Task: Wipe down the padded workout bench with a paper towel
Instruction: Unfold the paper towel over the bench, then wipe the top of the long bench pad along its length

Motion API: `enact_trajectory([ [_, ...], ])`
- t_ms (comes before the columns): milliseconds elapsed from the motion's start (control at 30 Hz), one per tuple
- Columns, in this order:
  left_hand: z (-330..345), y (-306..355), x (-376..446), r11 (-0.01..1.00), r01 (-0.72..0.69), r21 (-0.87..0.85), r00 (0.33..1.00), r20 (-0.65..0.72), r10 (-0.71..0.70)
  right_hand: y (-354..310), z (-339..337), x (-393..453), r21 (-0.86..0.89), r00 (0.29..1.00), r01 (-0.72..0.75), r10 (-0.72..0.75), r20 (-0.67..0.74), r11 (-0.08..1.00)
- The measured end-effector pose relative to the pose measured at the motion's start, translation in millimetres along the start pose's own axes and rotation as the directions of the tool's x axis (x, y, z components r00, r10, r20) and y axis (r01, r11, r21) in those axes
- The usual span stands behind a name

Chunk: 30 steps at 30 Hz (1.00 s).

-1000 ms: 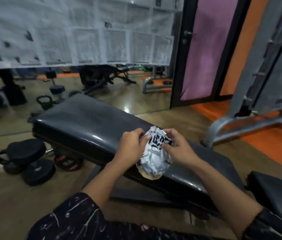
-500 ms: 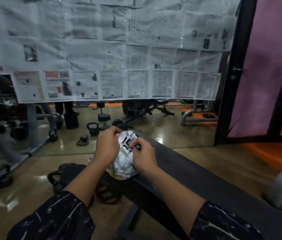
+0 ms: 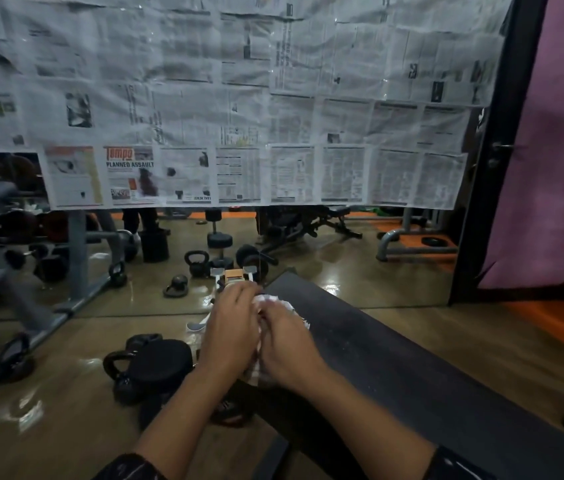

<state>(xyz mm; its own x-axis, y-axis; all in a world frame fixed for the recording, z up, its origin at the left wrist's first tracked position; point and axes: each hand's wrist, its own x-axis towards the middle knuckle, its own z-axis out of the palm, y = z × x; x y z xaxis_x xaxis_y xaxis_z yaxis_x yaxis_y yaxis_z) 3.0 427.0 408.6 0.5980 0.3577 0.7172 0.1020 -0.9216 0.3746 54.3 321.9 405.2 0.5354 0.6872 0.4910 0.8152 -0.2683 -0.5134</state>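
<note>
Since earlier: hands dropped lower, now hiding most of the towel | left hand (image 3: 230, 332) and right hand (image 3: 287, 344) both clutch crumpled paper towel (image 3: 273, 301) at the bench end | padded bench (image 3: 395, 368) long axis runs toward 4 o'clock, right hand nearer

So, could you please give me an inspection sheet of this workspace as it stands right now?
Surface: black padded bench, running away to the mirror wall.
Job's things: crumpled paper towel, mostly hidden between the hands at the bench's edge.
Clutter: kettlebells on the floor left of the bench.
Hands: left hand and right hand both grip the towel.
Cables: nothing seen.
Surroundings: mirror covered above with newspaper sheets; purple door panel at right.
</note>
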Motion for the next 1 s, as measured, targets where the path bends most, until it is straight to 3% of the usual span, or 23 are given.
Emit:
enact_trajectory([
  [100, 2.3, 18.7, -27.5, 0.972, -0.12, 0.2, 0.93, 0.364, 0.04, 10.7, -25.3, -5.3, 0.112, 0.978, -0.077, 0.097, -0.185, 0.991],
  [167, 12.6, 19.7, -32.4, 0.939, -0.142, 0.315, 0.89, 0.455, -0.018, 21.1, -34.0, -19.6, 0.088, 0.965, -0.058, 0.078, -0.249, 0.994],
  [367, 16.7, 19.3, -25.9, 0.902, 0.0, 0.431, 0.904, 0.385, -0.184, 57.4, -43.3, -77.6, -0.276, 0.966, -0.06, -0.014, -0.258, 0.959],
  [500, 20.9, 41.5, -57.8, 0.914, 0.002, 0.405, 0.916, 0.367, -0.164, 85.3, -51.9, -133.0, -0.389, 0.973, -0.121, 0.033, -0.226, 0.913],
  [600, 37.6, 60.1, -53.9, 0.918, -0.04, 0.395, 0.905, 0.403, -0.134, 95.2, -50.0, -151.7, -0.492, 0.995, -0.089, 0.05, -0.092, 0.866],
  [833, 16.2, 15.7, -27.8, 0.908, -0.001, 0.42, 0.921, 0.354, -0.162, 96.9, -46.6, -152.5, -0.554, 0.998, -0.056, 0.034, -0.05, 0.83],
  [1000, 20.9, 50.3, -73.9, 0.925, -0.021, 0.378, 0.92, 0.371, -0.13, 96.7, -43.8, -150.4, -0.549, 0.999, -0.047, 0.025, -0.048, 0.835],
])
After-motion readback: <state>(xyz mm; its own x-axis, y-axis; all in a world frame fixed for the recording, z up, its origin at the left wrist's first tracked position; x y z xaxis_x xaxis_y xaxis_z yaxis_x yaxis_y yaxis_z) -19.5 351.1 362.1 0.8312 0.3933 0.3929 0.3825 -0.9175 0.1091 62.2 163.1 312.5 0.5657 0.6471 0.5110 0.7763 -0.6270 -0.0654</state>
